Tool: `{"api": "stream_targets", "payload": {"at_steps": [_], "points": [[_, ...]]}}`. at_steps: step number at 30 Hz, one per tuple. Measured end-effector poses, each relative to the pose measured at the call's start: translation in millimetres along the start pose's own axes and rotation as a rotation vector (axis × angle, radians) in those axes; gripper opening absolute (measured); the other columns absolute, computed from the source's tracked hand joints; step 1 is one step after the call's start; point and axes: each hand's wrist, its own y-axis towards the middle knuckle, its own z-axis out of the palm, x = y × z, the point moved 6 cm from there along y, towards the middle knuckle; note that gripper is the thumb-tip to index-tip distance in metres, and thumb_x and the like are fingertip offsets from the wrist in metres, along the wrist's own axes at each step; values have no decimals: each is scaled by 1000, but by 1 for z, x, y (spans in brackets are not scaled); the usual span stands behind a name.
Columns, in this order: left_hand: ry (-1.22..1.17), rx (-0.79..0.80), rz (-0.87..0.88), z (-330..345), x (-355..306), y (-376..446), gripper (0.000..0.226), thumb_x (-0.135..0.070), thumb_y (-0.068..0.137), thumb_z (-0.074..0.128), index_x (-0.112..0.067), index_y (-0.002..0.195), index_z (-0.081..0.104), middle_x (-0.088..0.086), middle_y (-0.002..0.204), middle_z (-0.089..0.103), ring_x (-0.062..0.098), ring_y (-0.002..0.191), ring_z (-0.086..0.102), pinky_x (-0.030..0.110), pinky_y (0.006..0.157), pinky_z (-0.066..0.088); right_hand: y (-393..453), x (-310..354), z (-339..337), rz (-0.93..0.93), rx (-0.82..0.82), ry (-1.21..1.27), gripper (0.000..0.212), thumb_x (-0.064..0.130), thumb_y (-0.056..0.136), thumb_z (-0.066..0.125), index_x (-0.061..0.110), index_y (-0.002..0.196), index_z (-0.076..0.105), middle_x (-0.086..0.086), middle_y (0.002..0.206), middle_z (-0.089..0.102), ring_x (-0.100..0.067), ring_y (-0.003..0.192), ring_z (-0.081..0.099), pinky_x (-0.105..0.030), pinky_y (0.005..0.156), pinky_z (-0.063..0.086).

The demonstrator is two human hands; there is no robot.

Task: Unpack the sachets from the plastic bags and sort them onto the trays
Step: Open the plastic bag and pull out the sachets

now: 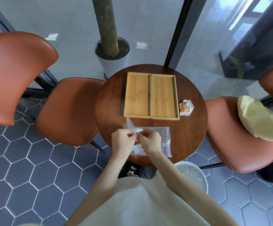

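Left hand (122,141): fingers pinched on the clear plastic bag (155,141).
Right hand (149,141): pinched the same bag, beside the left.
Bag: lay at the round table's (193,136) near edge.
Bamboo trays (138,95) (164,97): side by side, touching.
Sachets (186,108): bagged, right of the trays.

Bright, even daylight; glare patches on the pale glossy floor tiles (52,36) at upper left; strong wide-angle bowing at frame edges.
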Motion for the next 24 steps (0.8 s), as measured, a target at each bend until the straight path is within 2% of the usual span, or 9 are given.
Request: {"api": "stream_targets", "payload": {"at_steps": [4, 6, 8, 12, 15, 17, 19, 22, 24], "points": [[24, -10, -23, -6, 0, 0, 19, -11, 81, 67, -2, 65, 72, 9, 59, 69, 8, 47, 59, 5, 44, 41, -1, 0, 9, 13, -37, -21, 13, 8, 83, 55, 9, 74, 64, -4, 72, 66, -17, 67, 62, -15, 54, 42], [23, -26, -35, -11, -1, 1, 22, -9, 79, 67, -1, 59, 70, 3, 48, 62, 2, 38, 53, 4, 43, 39, -4, 1, 13, -2, -87, -38, 12, 10, 84, 54, 10, 76, 62, -4, 75, 66, -16, 67, 59, -19, 56, 42], [16, -33, -57, -14, -1, 1, 23, -6, 76, 67, 1, 54, 67, 2, 42, 59, -2, 36, 54, 7, 41, 38, -5, 0, 10, -19, -193, -77, 13, 15, 87, 53, 9, 77, 59, -6, 81, 67, -21, 73, 60, -28, 62, 48], [77, -39, -59, -18, -1, -10, 20, -8, 72, 66, -2, 53, 68, 8, 48, 67, 12, 41, 57, 8, 42, 38, 6, -1, -2, -62, -261, -162, 16, 20, 89, 50, 8, 84, 60, -9, 88, 68, -25, 77, 63, -36, 66, 53], [148, -48, -92, -28, 3, -10, 18, -13, 73, 66, -5, 58, 69, 7, 51, 68, 19, 52, 65, 26, 55, 53, 14, 4, -12, -147, -231, -258, 16, 19, 88, 50, 10, 87, 63, -7, 88, 70, -24, 76, 64, -34, 63, 52], [214, -59, -132, -41, 7, -6, 18, -19, 74, 65, -9, 60, 70, 8, 55, 69, 22, 58, 66, 32, 59, 55, 17, 8, -22, -213, -230, -356, 16, 16, 89, 50, 9, 92, 64, -5, 91, 70, -26, 74, 64, -32, 60, 50], [293, -42, -151, -52, 9, -2, 18, -23, 74, 64, -10, 64, 72, 9, 60, 70, 25, 64, 66, 33, 59, 55, 15, 19, -30, -425, -233, -518, 15, 10, 86, 53, 8, 96, 65, -5, 85, 70, -27, 63, 65, -32, 51, 51], [412, -15, -115, -61, 6, 5, 17, -27, 78, 64, -16, 88, 73, 9, 84, 74, 30, 84, 67, 34, 70, 54, 5, 28, -24, -724, -175, -732, 18, 0, 71, 61, 9, 85, 70, -5, 64, 69, -23, 40, 59, -26, 29, 44], [428, -17, -97, -64, 4, 10, 19, -27, 80, 63, -17, 94, 72, 9, 94, 74, 31, 91, 66, 35, 74, 53, 2, 30, -21, -762, -155, -729, 16, 0, 68, 62, 9, 78, 72, -5, 65, 71, -23, 41, 60, -27, 29, 46]]}}
